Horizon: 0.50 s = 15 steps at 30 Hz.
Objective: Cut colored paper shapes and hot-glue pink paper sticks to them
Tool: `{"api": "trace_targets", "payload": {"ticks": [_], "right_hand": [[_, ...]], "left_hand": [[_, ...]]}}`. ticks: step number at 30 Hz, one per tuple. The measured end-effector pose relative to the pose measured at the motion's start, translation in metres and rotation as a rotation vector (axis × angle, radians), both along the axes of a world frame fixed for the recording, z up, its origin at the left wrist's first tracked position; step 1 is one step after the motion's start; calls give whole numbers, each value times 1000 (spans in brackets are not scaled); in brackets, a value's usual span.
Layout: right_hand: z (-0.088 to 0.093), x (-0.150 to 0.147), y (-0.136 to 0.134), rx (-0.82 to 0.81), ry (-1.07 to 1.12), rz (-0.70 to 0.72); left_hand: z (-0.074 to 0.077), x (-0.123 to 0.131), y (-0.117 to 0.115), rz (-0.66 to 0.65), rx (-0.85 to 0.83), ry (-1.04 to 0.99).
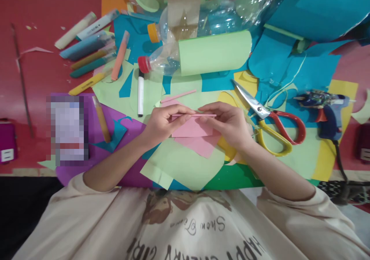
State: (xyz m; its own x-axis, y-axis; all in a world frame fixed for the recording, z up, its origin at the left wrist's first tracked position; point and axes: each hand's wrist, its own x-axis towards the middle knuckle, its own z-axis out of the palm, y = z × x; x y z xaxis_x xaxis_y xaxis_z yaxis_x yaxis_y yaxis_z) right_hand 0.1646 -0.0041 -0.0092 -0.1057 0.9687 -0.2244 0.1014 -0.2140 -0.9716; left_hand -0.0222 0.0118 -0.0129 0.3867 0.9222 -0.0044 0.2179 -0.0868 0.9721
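Note:
My left hand point(169, 122) and my right hand point(228, 123) pinch the far edge of a pink paper piece point(192, 129) between thumbs and fingers. That edge is rolled or folded into a narrow strip. Just beyond my fingers lies a thin pink paper roll point(178, 96). Under the held piece is another pink scrap point(199, 146), resting on light green paper point(185, 167). Large scissors point(267, 117) with one red and one yellow handle lie partly open, right of my right hand. A white marker with a black cap point(140, 94) is beyond my left hand.
Plastic bottles, one wrapped in green paper point(215, 53), lie at the back. Several markers point(86, 53) are spread at the left, above a blurred phone-like rectangle point(69, 129). On the right rests a blue glue gun point(331, 117) with its cord. Blue paper point(326, 13) stands at the back right.

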Motion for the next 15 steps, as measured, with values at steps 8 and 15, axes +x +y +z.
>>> {"api": "trace_targets", "payload": {"ticks": [8,15], "right_hand": [[2,0,1,-12,-34,25],[1,1,1,18,-64,22]], "left_hand": [[-2,-1,-2,9,17,-2],[-5,-1,-1,-14,15,-4]]}}
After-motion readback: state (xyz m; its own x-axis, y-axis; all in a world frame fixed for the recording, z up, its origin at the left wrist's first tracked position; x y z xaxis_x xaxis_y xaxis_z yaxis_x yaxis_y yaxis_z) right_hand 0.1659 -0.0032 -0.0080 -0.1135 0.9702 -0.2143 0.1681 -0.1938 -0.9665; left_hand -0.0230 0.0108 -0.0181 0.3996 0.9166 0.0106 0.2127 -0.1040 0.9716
